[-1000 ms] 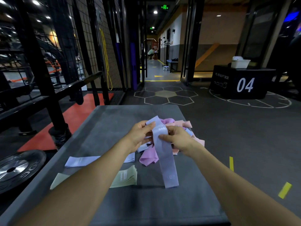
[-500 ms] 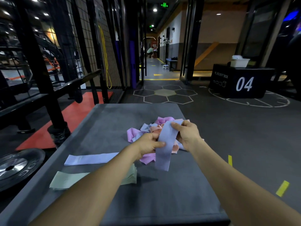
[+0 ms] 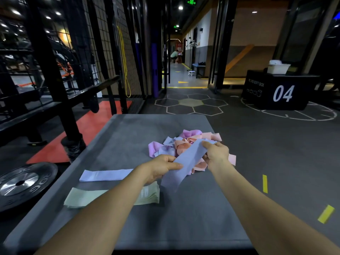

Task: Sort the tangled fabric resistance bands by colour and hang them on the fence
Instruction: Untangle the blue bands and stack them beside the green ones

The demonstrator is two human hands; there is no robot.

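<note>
A lavender-blue fabric band point(image 3: 185, 162) stretches diagonally between both hands above the grey platform point(image 3: 128, 137). My left hand point(image 3: 161, 167) grips its lower part; my right hand point(image 3: 216, 153) pinches its upper end. Behind them lies a tangled pile of pink, peach and lavender bands point(image 3: 184, 144). One lavender band point(image 3: 105, 175) lies flat at the left, and a stack of pale green bands point(image 3: 82, 197) sits nearer me, partly hidden by my left forearm. The black mesh fence point(image 3: 103, 43) rises at the left, with a yellow band point(image 3: 123, 57) hanging on it.
A black weight plate point(image 3: 24, 183) lies on the floor at the left, beside the rack's upright post point(image 3: 53, 80). A black plyo box marked 04 point(image 3: 279, 91) stands at the far right. A person point(image 3: 174, 56) is far down the corridor.
The lavender band has been drawn out of the pile and turned diagonal; my left hand slid down and left along it while my right hand keeps the upper end.
</note>
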